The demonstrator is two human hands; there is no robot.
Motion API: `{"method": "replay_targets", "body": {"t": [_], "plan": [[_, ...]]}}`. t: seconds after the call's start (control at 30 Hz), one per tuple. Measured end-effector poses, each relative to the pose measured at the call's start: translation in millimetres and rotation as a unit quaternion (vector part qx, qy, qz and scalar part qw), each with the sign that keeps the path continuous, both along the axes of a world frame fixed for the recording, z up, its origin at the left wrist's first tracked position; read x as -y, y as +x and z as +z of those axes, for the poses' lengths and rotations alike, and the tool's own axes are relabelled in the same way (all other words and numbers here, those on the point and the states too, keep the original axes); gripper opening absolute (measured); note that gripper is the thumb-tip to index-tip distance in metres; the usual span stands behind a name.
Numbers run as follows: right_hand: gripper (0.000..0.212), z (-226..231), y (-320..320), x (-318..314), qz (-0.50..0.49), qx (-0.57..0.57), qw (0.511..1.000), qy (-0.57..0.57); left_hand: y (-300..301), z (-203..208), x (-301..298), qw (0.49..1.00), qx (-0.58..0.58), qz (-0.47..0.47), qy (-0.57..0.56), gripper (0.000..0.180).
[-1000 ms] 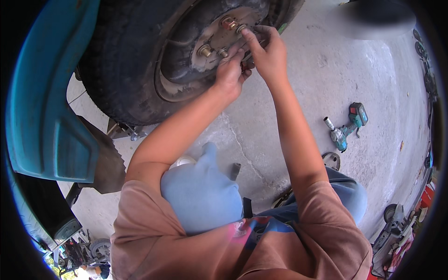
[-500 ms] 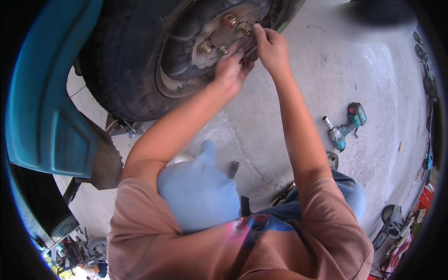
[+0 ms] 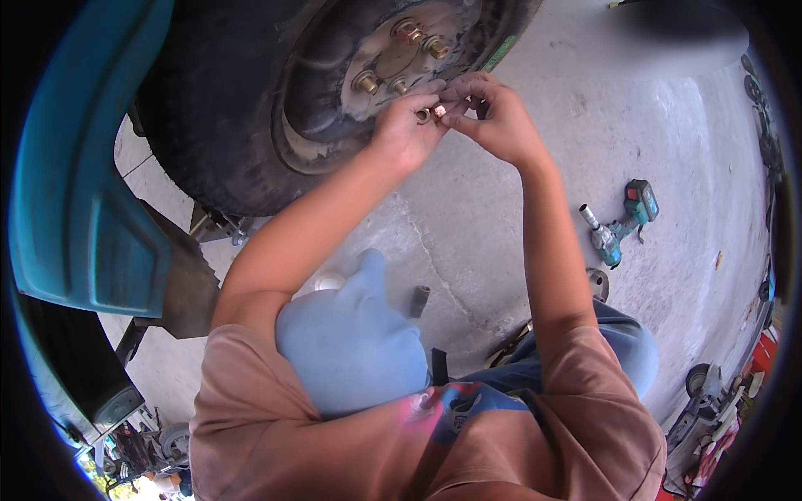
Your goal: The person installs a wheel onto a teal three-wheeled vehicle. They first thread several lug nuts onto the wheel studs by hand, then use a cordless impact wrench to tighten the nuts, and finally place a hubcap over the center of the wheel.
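Note:
Both hands meet in front of a large black tire (image 3: 225,108) on a dusty wheel. In the curled fingers of my left hand (image 3: 399,134) lies a ring-shaped lug nut (image 3: 423,116), and beside it a shiny coppery lug nut (image 3: 439,110). The thumb and fingers of my right hand (image 3: 501,121) close in a pinch at that coppery nut. On the hub (image 3: 380,63) sit a reddish nut (image 3: 408,32), a brass-coloured nut (image 3: 435,48) and another brass-coloured nut (image 3: 366,82). A smaller stud end (image 3: 398,86) shows just above my left hand.
On the concrete floor to the right lies a teal cordless impact wrench (image 3: 614,234) with a socket. A dark loose socket (image 3: 420,301) stands near my knee (image 3: 351,342). A teal fender (image 3: 92,192) curves along the left. Assorted gear (image 3: 706,401) lines the right edge.
My right hand has come down from beside the upper brass-coloured nut to my left hand. My left hand has turned, and the loose nuts in it now show more plainly.

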State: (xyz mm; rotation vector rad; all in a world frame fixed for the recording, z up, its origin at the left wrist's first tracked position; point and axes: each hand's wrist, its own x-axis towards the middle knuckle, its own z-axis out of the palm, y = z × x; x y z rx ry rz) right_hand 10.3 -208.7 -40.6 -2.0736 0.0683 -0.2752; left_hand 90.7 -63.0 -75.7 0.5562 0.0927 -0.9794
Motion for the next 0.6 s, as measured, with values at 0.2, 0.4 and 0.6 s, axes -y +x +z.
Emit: {"method": "replay_targets", "body": {"t": [0.2,0.4,0.6], "plan": [[0.028,3,-3,-18,-0.03,0.074,0.993,-0.089,-2,11,-7,0.998,-0.056,0.0,-0.026,0.041],[0.028,8,-7,-26,-0.061,0.096,0.992,-0.05,-2,10,-6,0.998,-0.064,0.005,-0.029,0.047],[0.025,-5,-4,-35,-0.092,0.056,0.991,0.075,-13,-2,-14,0.992,0.028,0.01,0.121,0.041]]}}
